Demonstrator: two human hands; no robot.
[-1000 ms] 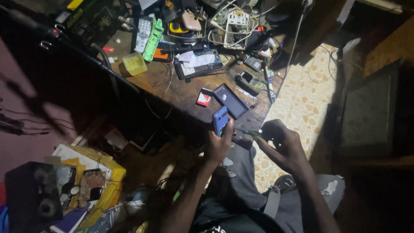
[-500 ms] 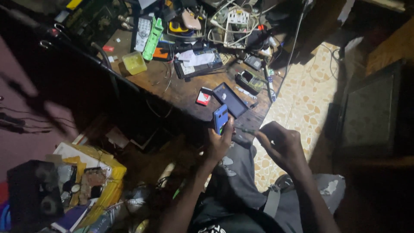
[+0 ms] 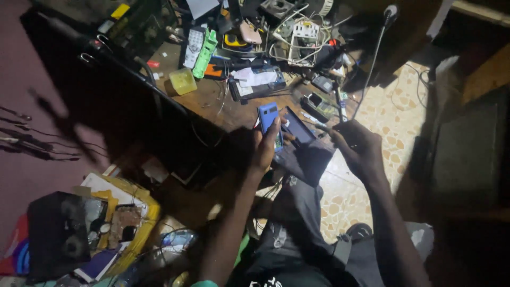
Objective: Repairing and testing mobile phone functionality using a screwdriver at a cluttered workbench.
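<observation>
Blue phone (image 3: 268, 118) is upright above the table (image 3: 212, 103) edge, pinched by left hand (image 3: 264, 150) fingers. Right hand (image 3: 358, 149) fingers are curled round a thin tool. Grip the phone firmly; apply the tool tip gently.

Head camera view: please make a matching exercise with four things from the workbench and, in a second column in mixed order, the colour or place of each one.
Things:
1. small phone
2. remote control
3. small box
4. speaker

Colour or place:
A. black, low at the left edge of the view
B. blue, held in the left hand
C. yellow, on the wooden bench
D. green, lying near the top of the bench

Pairs: 1-B, 2-D, 3-C, 4-A
</observation>
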